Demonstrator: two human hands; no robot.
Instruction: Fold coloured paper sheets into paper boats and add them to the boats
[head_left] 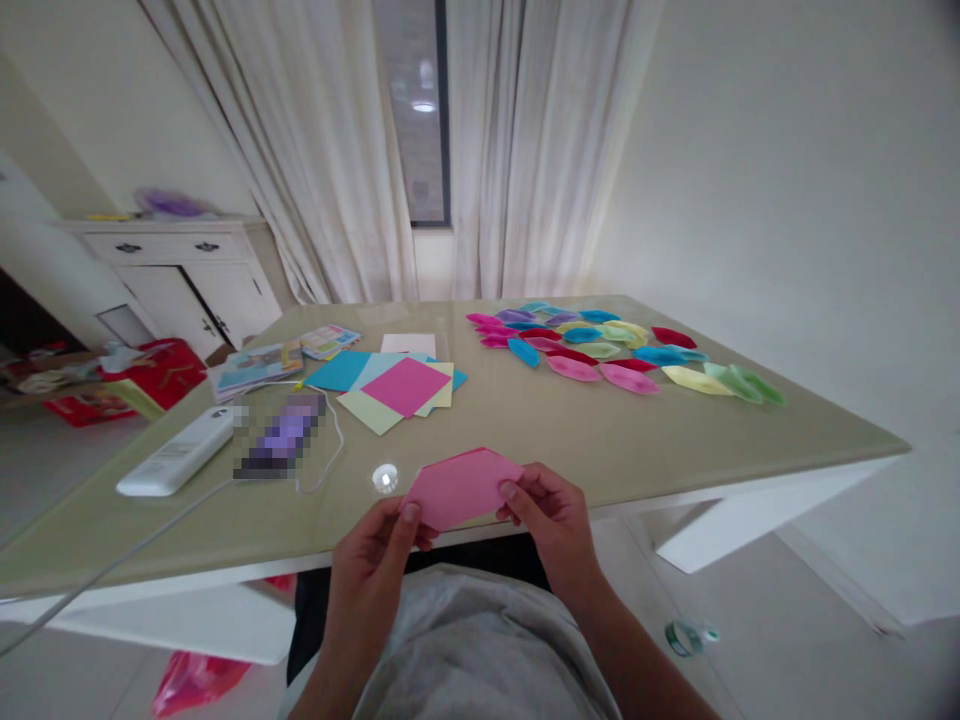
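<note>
A pink sheet of folded paper [465, 490], six-sided in outline, is held up at the near edge of the table. My left hand [379, 545] pinches its left corner between thumb and fingers. At the right corner, my right hand [551, 510] grips it the same way, thumb on the face toward me. Beyond it lies a loose stack of coloured square papers [405, 385], with a magenta one on top. Farther right, many pointed, boat-like folded papers [574, 368] in pink, blue, red, yellow and green are spread out in rows.
On the table's left are a white power bank [180, 450], a phone [281, 437] with a white cable [341, 440], and several booklets [259, 368]. The table's front edge [720, 490] runs before my lap. A plastic bottle [688, 637] lies on the floor at right.
</note>
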